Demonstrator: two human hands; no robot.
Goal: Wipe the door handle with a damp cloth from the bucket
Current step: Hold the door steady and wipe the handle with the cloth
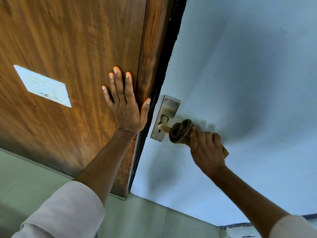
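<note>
Right hand (pixel 206 148) clenched around a wadded brown cloth (pixel 181 131), pressing it over the outer end of the lever handle (pixel 164 127). Handle sits on a steel plate (pixel 165 117) screwed to the pale blue door (pixel 240 83), near its edge. Left hand (pixel 127 107) flat, fingers spread, holding nothing, palm on the wood panel (pixel 68 40) beside the dark gap. White switch plate (pixel 42 85) further left. Light sleeves on both arms.

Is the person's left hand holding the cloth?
No, the left hand lies flat and open on the wooden panel, while the right hand grips the cloth wrapped on the door handle.
</note>
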